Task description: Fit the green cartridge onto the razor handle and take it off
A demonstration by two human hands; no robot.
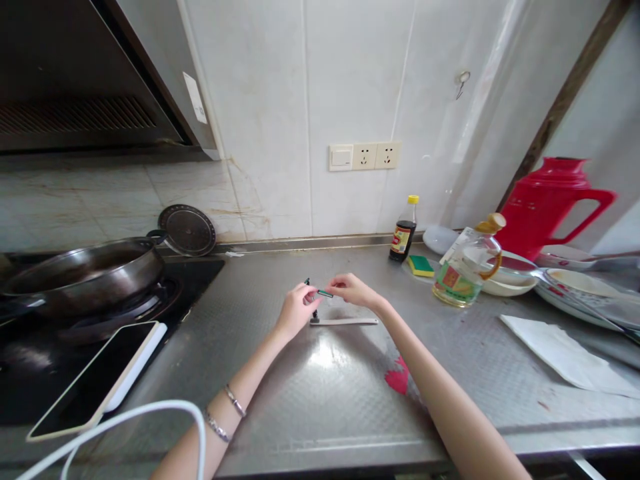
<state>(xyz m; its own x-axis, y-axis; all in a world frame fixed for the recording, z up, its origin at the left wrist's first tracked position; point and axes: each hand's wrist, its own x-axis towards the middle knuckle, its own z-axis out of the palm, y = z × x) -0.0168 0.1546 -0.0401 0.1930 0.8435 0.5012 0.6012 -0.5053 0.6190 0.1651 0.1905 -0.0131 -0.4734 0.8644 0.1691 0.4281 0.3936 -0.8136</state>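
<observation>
My left hand (297,308) is closed, its fingertips pinching a small dark piece; a black end (307,281) of something thin sticks up beyond them. Between my two hands runs a short green-and-black strip (325,293). My right hand (353,291) has its fingers pinched at the strip's right end. The fingers partly cover these small parts, so their kind is unclear. Just below my hands, a slim whitish handle (347,322) lies on the steel counter (280,407), with a small black part (315,319) at its left end.
At left, a pan (95,267) sits on the stove, with a phone (95,380) and white cable (165,404) in front. At right are a sauce bottle (403,230), sponge (421,266), oil jug (465,273), red thermos (540,207), dishes (585,293) and white paper (560,350).
</observation>
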